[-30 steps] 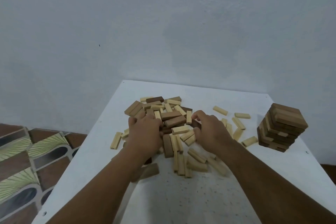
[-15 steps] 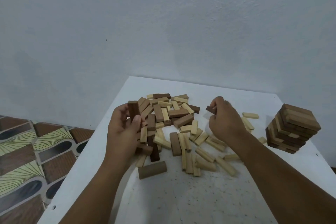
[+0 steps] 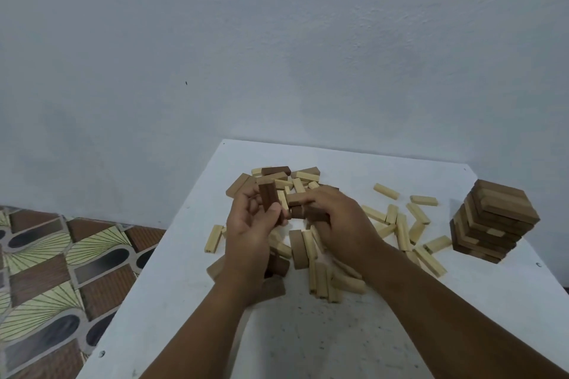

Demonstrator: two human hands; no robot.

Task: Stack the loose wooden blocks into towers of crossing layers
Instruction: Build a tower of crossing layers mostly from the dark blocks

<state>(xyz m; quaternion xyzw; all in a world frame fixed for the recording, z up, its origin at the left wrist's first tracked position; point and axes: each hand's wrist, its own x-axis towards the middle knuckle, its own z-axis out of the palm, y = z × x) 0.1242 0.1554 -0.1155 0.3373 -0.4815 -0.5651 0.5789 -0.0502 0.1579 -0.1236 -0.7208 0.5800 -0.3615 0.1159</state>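
Note:
A heap of loose wooden blocks, pale and dark, lies mid-table on the white table. My left hand holds a dark brown block upright between thumb and fingers, above the heap's left side. My right hand is beside it, fingers curled round another dark block that points toward the left hand. A finished tower of crossing dark and mid-brown layers stands at the table's right edge, slightly twisted.
More pale blocks are scattered between the heap and the tower. One lone pale block lies left of my left hand. The table's left edge drops to a patterned tile floor. A pale wall rises just behind the table.
My right hand has swung left with its dark block and now sits close to my left hand. The left hand keeps its upright dark block and has shifted slightly toward the middle.

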